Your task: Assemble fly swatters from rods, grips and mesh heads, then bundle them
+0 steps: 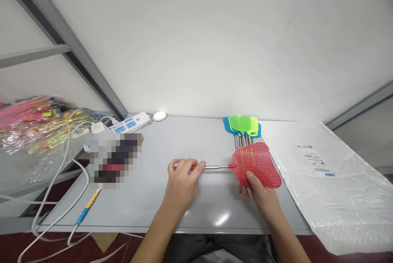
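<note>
My left hand [182, 178] is closed around the red grip of a red fly swatter [257, 163], whose thin metal rod runs to the right. My right hand [257, 191] pinches the lower edge of its red mesh head, thumb on top. The swatter lies low over the grey table [190, 140]. Just behind the head sits a small pile of green and blue fly swatters [243, 125], their metal rods pointing toward me.
A clear plastic bag with a printed label [325, 173] covers the table's right side. A white power strip [130, 123] and a white round object [159, 116] sit at the back left, with cables trailing off the left edge. A heap of bagged colourful swatters [33, 122] lies far left.
</note>
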The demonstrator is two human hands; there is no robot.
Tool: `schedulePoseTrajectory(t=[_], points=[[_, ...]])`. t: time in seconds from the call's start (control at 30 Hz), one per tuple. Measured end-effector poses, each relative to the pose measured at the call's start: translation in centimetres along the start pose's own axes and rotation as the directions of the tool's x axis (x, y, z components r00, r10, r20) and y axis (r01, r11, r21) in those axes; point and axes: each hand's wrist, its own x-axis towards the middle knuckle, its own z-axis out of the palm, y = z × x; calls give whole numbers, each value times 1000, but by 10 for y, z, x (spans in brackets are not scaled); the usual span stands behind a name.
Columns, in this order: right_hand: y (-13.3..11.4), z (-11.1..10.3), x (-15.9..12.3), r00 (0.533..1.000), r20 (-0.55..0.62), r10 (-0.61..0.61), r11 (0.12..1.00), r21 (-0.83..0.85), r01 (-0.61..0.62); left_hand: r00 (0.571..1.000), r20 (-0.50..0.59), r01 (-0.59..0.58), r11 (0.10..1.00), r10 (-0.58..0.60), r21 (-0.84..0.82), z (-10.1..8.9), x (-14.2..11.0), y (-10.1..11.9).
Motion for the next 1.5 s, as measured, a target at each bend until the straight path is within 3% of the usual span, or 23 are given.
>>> schedulePoseTrajectory(t=[0.17,0.43,0.67,0.8,0.93,1.3,1.5], points=[[-3,-8,3,999,34,-21,999,-46,23,999,41,4,999,-2,-52,6,2,3],[-4,1,12,998,-70,6,984,177,6,994,105,-23,992,36,-121,13,1,7],[-5,0,14,988,-151,31,974,227,4,967,239,-52,985,91,-164,2,1,11],[-7,-2,12,993,-113,24,982,189,-2,951,305,2,980,59,-198,-10,2,19],[-11,5,8,999,25,42,989,143,-45,932,362,68,977,9,-200,-17,7,30],[-17,13,8,999,1,36,995,95,-36,966,259,-7,1000,12,-21,-15,14,34],[-14,7,13,999,24,44,982,184,-47,955,294,-19,996,45,-91,-14,19,36]])
